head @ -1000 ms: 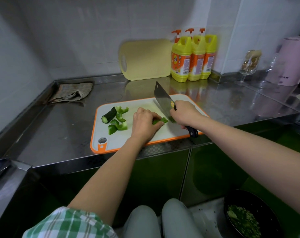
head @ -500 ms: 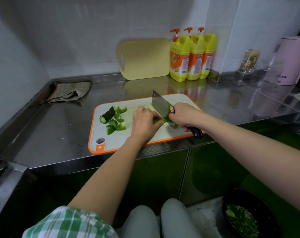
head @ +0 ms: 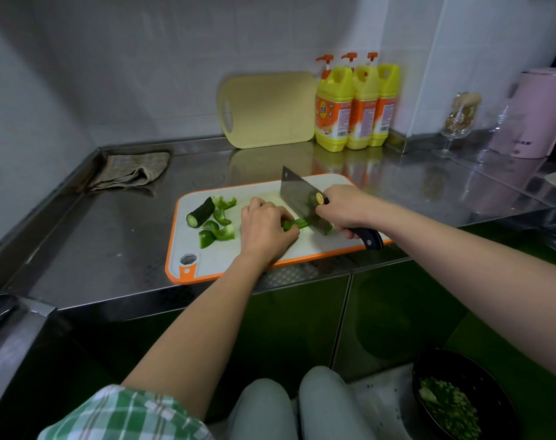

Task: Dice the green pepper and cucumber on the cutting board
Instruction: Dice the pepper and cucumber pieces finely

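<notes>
Your left hand [head: 267, 230] presses curled fingers onto a pepper strip [head: 294, 224] while your right hand [head: 343, 209] grips the knife [head: 297, 193], mid-cut. At centre-left of the frame, pepper chunks [head: 218, 228] and the cucumber [head: 201, 213] lie undiced.

Counter [head: 111, 230]: was stainless steel, glossy, mirror-like.
Board [head: 213, 265]: was matt white plastic, orange rim.
Cleaver [head: 294, 195]: blade was smooth metal, handle glossy black.
Pepper [head: 219, 230]: skin was smooth, shiny.
Cloth [head: 130, 169]: was matt woven fabric.
Bottles [head: 356, 106]: were glossy yellow plastic.
Goblet [head: 458, 122]: was clear glass.
</notes>
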Tool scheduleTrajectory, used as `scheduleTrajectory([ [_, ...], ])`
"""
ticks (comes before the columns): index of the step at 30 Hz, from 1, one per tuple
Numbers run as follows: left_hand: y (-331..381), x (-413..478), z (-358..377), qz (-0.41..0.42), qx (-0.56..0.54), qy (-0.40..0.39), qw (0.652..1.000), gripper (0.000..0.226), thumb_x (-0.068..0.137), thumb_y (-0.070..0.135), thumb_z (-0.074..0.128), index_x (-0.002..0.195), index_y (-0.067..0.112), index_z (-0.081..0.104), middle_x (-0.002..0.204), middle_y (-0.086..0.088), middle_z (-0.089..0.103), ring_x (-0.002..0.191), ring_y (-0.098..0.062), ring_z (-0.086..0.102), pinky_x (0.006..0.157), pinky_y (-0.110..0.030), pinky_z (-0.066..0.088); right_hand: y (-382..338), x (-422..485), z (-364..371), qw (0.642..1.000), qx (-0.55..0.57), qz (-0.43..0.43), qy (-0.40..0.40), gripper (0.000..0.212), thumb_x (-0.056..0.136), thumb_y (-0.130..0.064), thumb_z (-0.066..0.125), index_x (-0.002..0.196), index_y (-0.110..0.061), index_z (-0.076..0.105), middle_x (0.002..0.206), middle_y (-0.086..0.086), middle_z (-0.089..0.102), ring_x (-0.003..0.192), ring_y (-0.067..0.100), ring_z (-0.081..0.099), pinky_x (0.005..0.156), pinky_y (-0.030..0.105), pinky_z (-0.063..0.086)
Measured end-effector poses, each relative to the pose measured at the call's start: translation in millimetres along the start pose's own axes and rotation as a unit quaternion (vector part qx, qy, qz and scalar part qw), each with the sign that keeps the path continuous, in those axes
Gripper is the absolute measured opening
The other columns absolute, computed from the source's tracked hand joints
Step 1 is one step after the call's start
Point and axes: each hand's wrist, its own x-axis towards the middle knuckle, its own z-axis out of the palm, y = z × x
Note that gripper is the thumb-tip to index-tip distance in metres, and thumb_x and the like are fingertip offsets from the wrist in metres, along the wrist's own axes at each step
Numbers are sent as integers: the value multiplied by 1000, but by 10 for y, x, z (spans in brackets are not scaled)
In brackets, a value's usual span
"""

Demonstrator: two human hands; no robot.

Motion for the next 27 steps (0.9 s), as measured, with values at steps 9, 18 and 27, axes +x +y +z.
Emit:
scheduleTrajectory([
  [9, -1, -3, -12, -1, -12, 4, 1000, 23, 82, 38, 65, 97, 24, 76, 85, 1, 65, 101, -23, 43, 81, -35, 29, -94, 84, 193, 999, 2, 26, 34, 14, 94, -8, 39, 90, -1, 50, 63, 14, 56, 34, 20, 52, 38, 20, 41],
  [18, -23, 19, 24, 11, -15, 10, 1000, 24, 84, 42, 66, 97, 24, 77, 86, 1, 66, 102, -24, 43, 81, -34, 28, -58, 21, 67, 999, 7, 1, 31, 20, 93, -12, 40, 77, -4, 50, 64, 17, 59, 43, 25, 54, 40, 21, 38],
  [27, -31, 23, 25, 4, -17, 6, 1000, 24, 84, 44, 67, 97, 27, 76, 86, 1, 64, 103, -24, 42, 75, -30, 22, -139, 41, 162, 999, -22, 27, 13, 17, 92, -7, 39, 83, 1, 52, 56, 16, 56, 37, 23, 52, 38, 21, 41],
])
